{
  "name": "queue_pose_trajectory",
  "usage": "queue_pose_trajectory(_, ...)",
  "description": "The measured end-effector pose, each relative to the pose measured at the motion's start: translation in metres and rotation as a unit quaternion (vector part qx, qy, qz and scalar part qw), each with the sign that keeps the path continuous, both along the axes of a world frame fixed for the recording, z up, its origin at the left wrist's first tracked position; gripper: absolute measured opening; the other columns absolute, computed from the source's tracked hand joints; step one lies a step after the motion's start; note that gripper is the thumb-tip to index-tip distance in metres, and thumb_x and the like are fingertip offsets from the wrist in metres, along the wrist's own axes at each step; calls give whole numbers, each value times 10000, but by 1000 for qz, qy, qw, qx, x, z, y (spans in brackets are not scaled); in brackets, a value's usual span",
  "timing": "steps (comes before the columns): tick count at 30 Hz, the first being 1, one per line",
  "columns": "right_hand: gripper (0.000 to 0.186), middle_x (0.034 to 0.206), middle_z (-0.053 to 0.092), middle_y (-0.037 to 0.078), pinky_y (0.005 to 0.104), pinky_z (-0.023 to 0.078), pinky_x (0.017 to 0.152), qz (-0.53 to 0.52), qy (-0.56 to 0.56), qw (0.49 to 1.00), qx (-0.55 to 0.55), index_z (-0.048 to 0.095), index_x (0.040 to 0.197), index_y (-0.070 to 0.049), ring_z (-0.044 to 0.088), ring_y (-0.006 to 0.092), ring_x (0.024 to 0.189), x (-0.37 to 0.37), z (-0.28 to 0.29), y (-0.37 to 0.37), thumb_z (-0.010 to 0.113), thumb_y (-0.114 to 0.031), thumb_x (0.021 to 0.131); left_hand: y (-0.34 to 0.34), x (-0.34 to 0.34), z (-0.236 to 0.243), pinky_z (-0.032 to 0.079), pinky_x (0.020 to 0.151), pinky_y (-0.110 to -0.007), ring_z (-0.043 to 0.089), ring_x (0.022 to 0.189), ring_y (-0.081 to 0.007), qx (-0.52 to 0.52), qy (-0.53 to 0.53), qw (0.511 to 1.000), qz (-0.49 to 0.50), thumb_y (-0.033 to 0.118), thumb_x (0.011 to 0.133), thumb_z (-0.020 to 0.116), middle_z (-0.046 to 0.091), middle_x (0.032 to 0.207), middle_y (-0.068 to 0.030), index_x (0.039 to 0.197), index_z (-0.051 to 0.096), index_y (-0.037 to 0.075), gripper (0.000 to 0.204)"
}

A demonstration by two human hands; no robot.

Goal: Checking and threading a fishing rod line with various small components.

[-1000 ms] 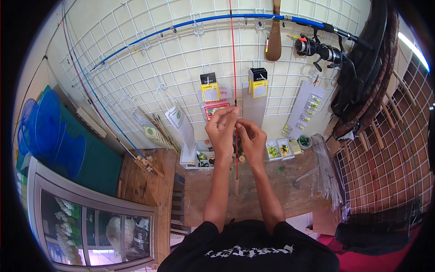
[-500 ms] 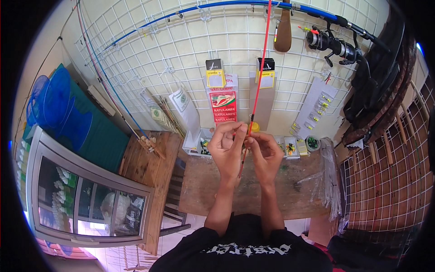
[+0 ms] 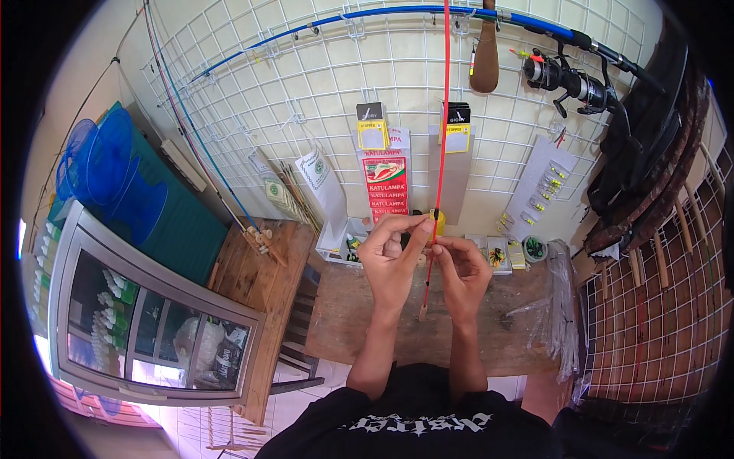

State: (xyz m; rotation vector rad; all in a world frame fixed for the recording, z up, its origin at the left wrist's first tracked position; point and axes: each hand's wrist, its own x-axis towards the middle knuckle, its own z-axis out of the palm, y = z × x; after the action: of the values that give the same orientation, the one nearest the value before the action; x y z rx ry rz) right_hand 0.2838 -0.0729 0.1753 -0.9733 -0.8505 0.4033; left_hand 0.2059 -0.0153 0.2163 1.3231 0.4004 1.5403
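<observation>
A thin red fishing rod [image 3: 442,138] stands nearly upright in front of me, running past the top of the picture. Its lower end, with dark bands and a small pale tip, shows between my forearms. My right hand [image 3: 464,277] is closed, thumb and forefinger pinching the rod just below a black band. My left hand [image 3: 391,260] is closed in a pinch at the rod's left side, beside that band. Whatever its fingertips hold is too small to make out. A yellow round container [image 3: 440,222] is partly hidden behind the fingers.
Below my hands is a wooden table [image 3: 359,306] with a white tray [image 3: 334,246] and clear plastic sleeves [image 3: 554,306]. A white wire grid [image 3: 306,73] behind carries a blue rod [image 3: 382,13], a reel [image 3: 562,83] and hanging packets [image 3: 386,183]. A glass-fronted cabinet [image 3: 252,325] stands left.
The rod has tilted closer to upright, and its lower end has come clear of my left wrist. Both hands remain at the rod. The whole view has shifted slightly.
</observation>
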Motion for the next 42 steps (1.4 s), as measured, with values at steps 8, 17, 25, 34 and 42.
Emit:
queue_pose_trajectory(8, 146, 895, 670, 79, 237, 497, 742, 13, 14, 1000, -2, 653, 994, 24, 639, 116, 828, 1, 2, -4, 653, 10, 848, 0, -3, -3, 476, 720, -217, 590, 804, -100, -9, -15, 998, -58, -51, 816, 678, 622, 891, -81, 959, 657, -64, 145)
queue_pose_trajectory(17, 139, 897, 667, 80, 237, 493, 747, 11, 6, 1000, -1, 653, 988, 23, 637, 119, 829, 1, 1, -9, 650, 14, 849, -7, -2, 3, 464, 748, -231, 599, 785, -103, -47, -30, 996, -71, -83, 795, 676, 636, 849, -64, 910, 665, -47, 121)
queue_pose_trajectory(25, 136, 906, 673, 87, 238, 493, 760, 10, 20, 1000, 6, 648, 989, 25, 639, 120, 837, 3, 4, -15, 642, 17, 854, -9, -2, -3, 469, 775, -236, 603, 837, -114, -89, -69, 985, -129, -77, 805, 670, 640, 869, -68, 919, 656, -42, 120)
queue_pose_trajectory(34, 138, 887, 659, 71, 239, 491, 748, 11, 6, 1000, 1, 647, 991, 23, 638, 121, 826, 2, 1, -15, 645, 16, 853, -12, -3, -2, 479, 751, -231, 605, 809, -106, -87, -44, 988, -122, -64, 811, 672, 630, 863, -62, 934, 661, -47, 125)
queue_pose_trajectory(42, 138, 877, 652, 73, 238, 491, 744, 9, 10, 1000, 6, 652, 983, 24, 640, 123, 816, 2, 2, -17, 655, 17, 845, -16, 0, -2, 465, 730, -239, 584, 802, -108, -93, -56, 985, -131, -59, 816, 666, 613, 862, -50, 921, 659, -37, 107)
